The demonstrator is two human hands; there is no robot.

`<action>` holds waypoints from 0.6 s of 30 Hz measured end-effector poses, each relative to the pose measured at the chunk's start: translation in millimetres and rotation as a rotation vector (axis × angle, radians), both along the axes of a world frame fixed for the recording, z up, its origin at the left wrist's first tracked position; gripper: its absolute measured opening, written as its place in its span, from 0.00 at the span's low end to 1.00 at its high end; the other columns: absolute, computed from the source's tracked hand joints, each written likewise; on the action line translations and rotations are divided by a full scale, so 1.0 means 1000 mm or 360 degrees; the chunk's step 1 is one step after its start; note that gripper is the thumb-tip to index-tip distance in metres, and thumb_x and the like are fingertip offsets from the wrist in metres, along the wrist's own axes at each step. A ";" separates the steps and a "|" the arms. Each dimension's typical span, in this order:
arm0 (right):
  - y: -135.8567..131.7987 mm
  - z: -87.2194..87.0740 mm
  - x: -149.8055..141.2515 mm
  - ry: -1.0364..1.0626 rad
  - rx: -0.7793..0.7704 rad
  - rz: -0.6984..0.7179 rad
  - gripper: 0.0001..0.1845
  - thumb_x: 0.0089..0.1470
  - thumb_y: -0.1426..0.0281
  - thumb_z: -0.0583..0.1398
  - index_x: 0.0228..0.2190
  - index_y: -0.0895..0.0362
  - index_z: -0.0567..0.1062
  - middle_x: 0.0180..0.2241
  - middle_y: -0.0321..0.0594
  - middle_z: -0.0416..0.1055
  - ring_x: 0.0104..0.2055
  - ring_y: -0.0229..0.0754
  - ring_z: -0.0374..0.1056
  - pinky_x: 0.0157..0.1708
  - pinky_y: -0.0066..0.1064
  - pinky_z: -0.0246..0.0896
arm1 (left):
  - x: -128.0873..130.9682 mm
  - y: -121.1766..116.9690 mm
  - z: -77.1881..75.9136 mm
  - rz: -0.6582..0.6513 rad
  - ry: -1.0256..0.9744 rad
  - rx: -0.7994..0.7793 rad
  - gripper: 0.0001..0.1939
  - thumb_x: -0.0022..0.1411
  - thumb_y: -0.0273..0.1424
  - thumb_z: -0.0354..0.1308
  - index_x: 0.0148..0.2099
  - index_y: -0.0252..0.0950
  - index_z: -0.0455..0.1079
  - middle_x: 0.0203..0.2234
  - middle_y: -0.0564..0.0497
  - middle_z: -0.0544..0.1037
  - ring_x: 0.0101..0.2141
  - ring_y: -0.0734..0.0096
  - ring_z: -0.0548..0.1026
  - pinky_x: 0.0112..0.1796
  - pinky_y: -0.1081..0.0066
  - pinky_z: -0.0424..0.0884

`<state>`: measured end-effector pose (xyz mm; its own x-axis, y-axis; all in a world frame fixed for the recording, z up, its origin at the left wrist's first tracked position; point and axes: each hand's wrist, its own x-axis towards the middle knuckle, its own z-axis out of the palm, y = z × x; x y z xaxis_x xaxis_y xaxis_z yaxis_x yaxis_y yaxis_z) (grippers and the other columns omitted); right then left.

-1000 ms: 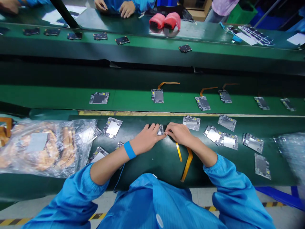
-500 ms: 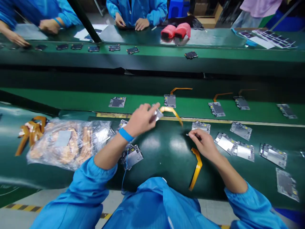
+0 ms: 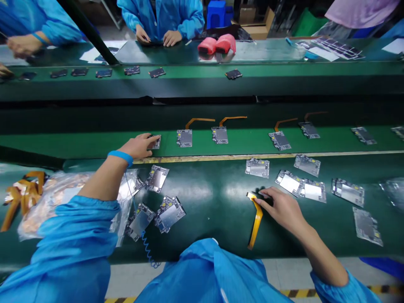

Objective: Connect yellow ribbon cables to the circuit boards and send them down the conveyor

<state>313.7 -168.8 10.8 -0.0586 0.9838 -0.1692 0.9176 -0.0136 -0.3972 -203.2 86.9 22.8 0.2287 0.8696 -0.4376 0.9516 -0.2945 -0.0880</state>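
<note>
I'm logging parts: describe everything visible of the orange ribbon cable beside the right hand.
The orange ribbon cable is a flat, glossy strip, apparently plastic film. It lies on the green worktop, bent near its upper end, the longer stretch running toward the person. The upper end shows a pale patch and dark tip. The right hand is close beside it; contact is unclear.

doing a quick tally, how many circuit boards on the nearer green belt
7: one board partly under the left hand; rightward, a second, a third nearby, a fourth, a fifth nearby, a sixth, and a seventh at the right edge. The hand could hide another.
</note>
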 end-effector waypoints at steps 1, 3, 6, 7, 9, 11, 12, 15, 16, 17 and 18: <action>-0.002 -0.001 -0.001 -0.0087 -0.0006 -0.0001 0.21 0.61 0.49 0.61 0.43 0.51 0.81 0.43 0.45 0.80 0.33 0.49 0.76 0.27 0.35 0.62 | 0.000 0.001 0.001 -0.0004 0.0021 0.0010 0.43 0.61 0.30 0.59 0.76 0.39 0.52 0.68 0.33 0.60 0.62 0.39 0.66 0.54 0.55 0.67; -0.004 -0.003 -0.005 -0.0215 -0.0053 0.0000 0.19 0.58 0.51 0.64 0.43 0.50 0.81 0.46 0.44 0.80 0.33 0.48 0.76 0.25 0.33 0.59 | 0.004 0.000 0.008 0.0003 0.0102 0.0025 0.42 0.60 0.31 0.60 0.75 0.38 0.54 0.63 0.34 0.66 0.58 0.42 0.69 0.53 0.58 0.67; -0.004 -0.004 -0.011 -0.0228 -0.0161 0.0025 0.11 0.58 0.58 0.65 0.40 0.50 0.81 0.44 0.40 0.80 0.34 0.46 0.77 0.27 0.31 0.57 | 0.011 -0.006 0.020 -0.0089 0.0077 0.0074 0.39 0.65 0.33 0.58 0.75 0.32 0.54 0.57 0.35 0.69 0.54 0.46 0.70 0.51 0.59 0.67; -0.003 -0.004 -0.012 -0.0200 -0.0189 0.0032 0.09 0.59 0.60 0.65 0.39 0.50 0.80 0.43 0.39 0.80 0.36 0.46 0.77 0.28 0.31 0.56 | 0.013 -0.009 0.024 -0.0131 0.0044 0.0101 0.37 0.67 0.33 0.55 0.75 0.30 0.53 0.56 0.35 0.68 0.52 0.49 0.70 0.51 0.60 0.67; -0.001 -0.002 -0.014 -0.0139 -0.0234 0.0028 0.06 0.59 0.63 0.65 0.37 0.50 0.80 0.41 0.37 0.80 0.38 0.46 0.77 0.29 0.30 0.56 | 0.016 -0.013 0.029 -0.0191 -0.0015 0.0155 0.35 0.69 0.32 0.52 0.74 0.27 0.52 0.53 0.37 0.68 0.49 0.54 0.70 0.51 0.61 0.68; 0.002 0.002 -0.014 -0.0080 -0.0279 0.0014 0.04 0.60 0.64 0.64 0.36 0.51 0.79 0.39 0.37 0.81 0.38 0.46 0.76 0.31 0.30 0.55 | 0.020 -0.017 0.032 -0.0207 -0.0033 0.0206 0.35 0.70 0.32 0.51 0.74 0.25 0.52 0.50 0.40 0.68 0.47 0.57 0.70 0.51 0.63 0.68; 0.003 0.005 -0.014 -0.0047 -0.0301 0.0012 0.04 0.61 0.65 0.64 0.36 0.51 0.79 0.38 0.37 0.81 0.38 0.45 0.76 0.31 0.30 0.55 | 0.023 -0.019 0.032 -0.0215 -0.0037 0.0232 0.35 0.70 0.33 0.51 0.74 0.25 0.51 0.49 0.41 0.68 0.46 0.58 0.70 0.51 0.64 0.68; 0.005 0.013 -0.014 0.0058 -0.0349 0.0011 0.07 0.64 0.64 0.61 0.36 0.52 0.79 0.37 0.38 0.81 0.38 0.45 0.75 0.33 0.30 0.54 | 0.040 -0.029 0.034 -0.0285 -0.0074 0.0299 0.36 0.70 0.35 0.50 0.74 0.25 0.50 0.48 0.42 0.67 0.46 0.58 0.70 0.51 0.65 0.69; 0.006 0.015 -0.014 0.0094 -0.0349 0.0006 0.08 0.64 0.64 0.61 0.36 0.52 0.80 0.38 0.38 0.82 0.39 0.45 0.75 0.33 0.30 0.54 | 0.049 -0.034 0.034 -0.0329 -0.0097 0.0318 0.36 0.70 0.36 0.50 0.74 0.26 0.50 0.48 0.41 0.67 0.47 0.58 0.70 0.51 0.65 0.69; 0.006 0.017 -0.014 0.0130 -0.0344 -0.0010 0.08 0.64 0.65 0.61 0.36 0.51 0.81 0.39 0.38 0.82 0.39 0.45 0.75 0.34 0.30 0.54 | 0.058 -0.040 0.034 -0.0384 -0.0125 0.0338 0.35 0.70 0.36 0.50 0.74 0.27 0.51 0.48 0.41 0.67 0.47 0.57 0.70 0.51 0.65 0.69; 0.006 0.018 -0.013 0.0164 -0.0335 -0.0036 0.08 0.64 0.65 0.61 0.36 0.51 0.81 0.40 0.38 0.82 0.40 0.45 0.75 0.34 0.30 0.54 | 0.068 -0.046 0.033 -0.0448 -0.0155 0.0362 0.35 0.69 0.36 0.50 0.73 0.28 0.52 0.49 0.41 0.68 0.48 0.57 0.70 0.50 0.65 0.70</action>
